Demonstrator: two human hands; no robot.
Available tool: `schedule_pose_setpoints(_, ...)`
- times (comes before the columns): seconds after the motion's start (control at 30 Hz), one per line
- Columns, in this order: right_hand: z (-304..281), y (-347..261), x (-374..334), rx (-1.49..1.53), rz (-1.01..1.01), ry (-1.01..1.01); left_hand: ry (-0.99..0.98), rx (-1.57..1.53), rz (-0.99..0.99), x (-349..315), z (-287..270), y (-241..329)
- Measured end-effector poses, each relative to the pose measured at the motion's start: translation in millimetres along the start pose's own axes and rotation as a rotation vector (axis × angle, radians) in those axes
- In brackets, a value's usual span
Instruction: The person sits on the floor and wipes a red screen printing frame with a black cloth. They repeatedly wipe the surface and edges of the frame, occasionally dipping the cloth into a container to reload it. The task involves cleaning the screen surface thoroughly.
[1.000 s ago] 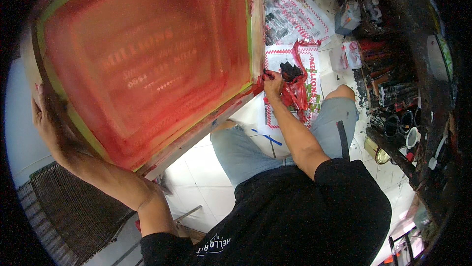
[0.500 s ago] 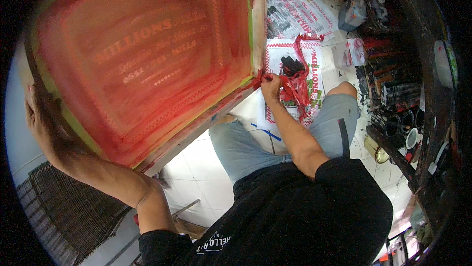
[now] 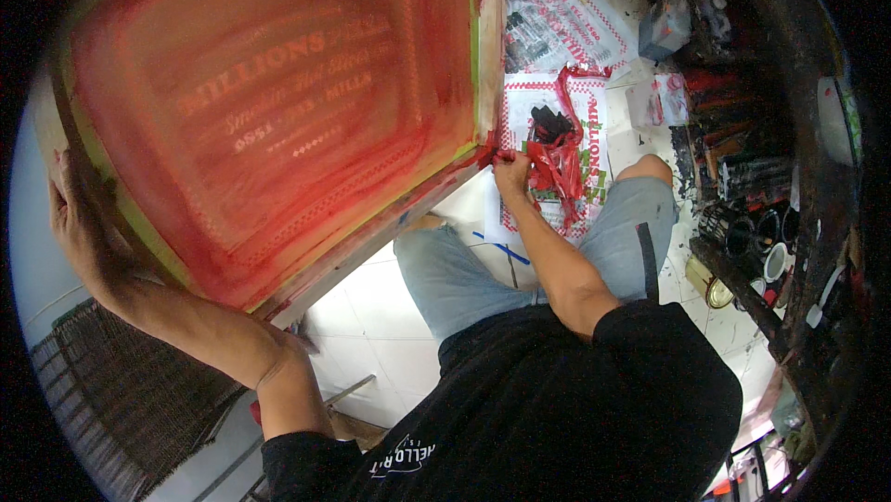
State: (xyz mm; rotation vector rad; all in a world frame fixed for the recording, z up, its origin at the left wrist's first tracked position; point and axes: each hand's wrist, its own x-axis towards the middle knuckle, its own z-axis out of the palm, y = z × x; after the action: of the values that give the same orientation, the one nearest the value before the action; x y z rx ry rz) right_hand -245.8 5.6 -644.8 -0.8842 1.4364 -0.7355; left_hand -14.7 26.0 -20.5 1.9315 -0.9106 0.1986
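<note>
Screen [image 3: 278,103] tilted, long axis running lower left to upper right. Left hand [image 3: 79,224] grips its left frame edge; right hand [image 3: 510,168] pinches the lower right corner.

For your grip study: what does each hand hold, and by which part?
Both hold the red-inked printing screen: left hand grips the frame's left edge, right hand its lower right corner.

One printing screen [image 3: 278,112], two hands [image 3: 79,224].

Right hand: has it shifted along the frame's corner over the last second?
No. The right hand stays at the lower corner of the red screen frame, just left of the red-smeared paper on the floor.
</note>
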Motion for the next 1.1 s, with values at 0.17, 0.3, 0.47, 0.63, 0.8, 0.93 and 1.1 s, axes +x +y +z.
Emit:
schedule_pose_setpoints(0.17,-1.8,-38.3,32.5,0.017,-0.206,0.15,0.014,0.072,-0.022,5.8,-2.3,-8.2)
schedule_pose_setpoints(0.3,9.7,-23.7,-10.6,-0.266,-0.203,0.131,-0.067,0.14,-0.043,22.7,-33.9,-23.3)
schedule_pose_setpoints(0.47,-6.7,-21.2,11.6,-0.038,-0.111,0.202,0.043,0.141,-0.034,10.2,-9.8,-9.8)
schedule_pose_setpoints(0.63,5.7,-29.7,-4.2,-0.359,-0.105,0.253,-0.019,0.083,0.034,2.4,-1.7,-3.2)
schedule_pose_setpoints(0.8,15.4,-28.9,-34.3,-0.044,-0.076,0.104,-0.022,0.038,0.018,10.3,-15.4,-13.8)
schedule_pose_setpoints(0.93,14.6,-21.1,-26.0,-0.091,-0.097,0.164,-0.066,0.095,0.104,12.9,-14.1,-14.6)
schedule_pose_setpoints(1.1,1.8,-26.6,-36.0,0.159,0.106,-0.082,-0.025,0.087,-0.02,12.8,-16.5,-14.9)
